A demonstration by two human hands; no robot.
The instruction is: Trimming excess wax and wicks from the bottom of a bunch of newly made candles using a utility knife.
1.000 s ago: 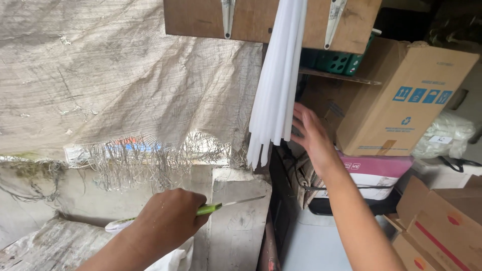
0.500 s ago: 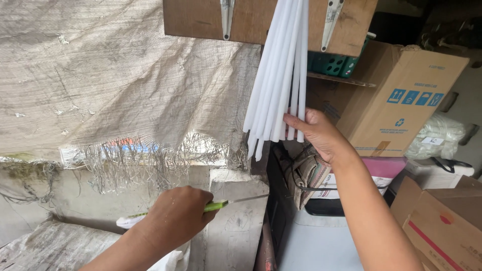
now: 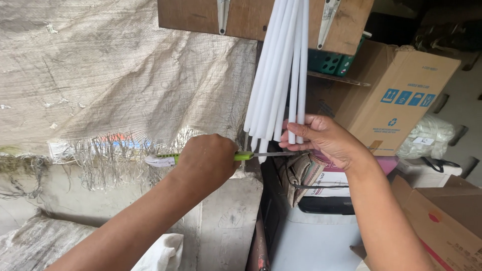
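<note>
1. White tubes (image 3: pixel 277 70), a bundle of thin plastic rods, hang down from under the wooden board (image 3: pixel 251 17) at the top of the head view; their lower ends fan out just below the middle of the frame
2. The right hand (image 3: pixel 321 138) has its grip closed around the bottom ends of two or three tubes on the right of the bundle, thumb in front, fingers behind
3. The left hand (image 3: pixel 208 158), left of the tubes, is wrapped tight around a utility knife (image 3: pixel 201 157) with a green and white handle; its narrow blade points right and reaches the lower ends of the tubes, just under the right hand's fingers
4. Left of the tubes a frayed woven sack cloth (image 3: pixel 115 85) covers the wall
5. Right of the tubes stands a brown cardboard box (image 3: pixel 396 95), with a green crate (image 3: pixel 334 62) between it and the bundle
6. Below the tubes hangs a small striped fabric pouch (image 3: pixel 301 173), beside a pink box (image 3: pixel 386 165)
</note>
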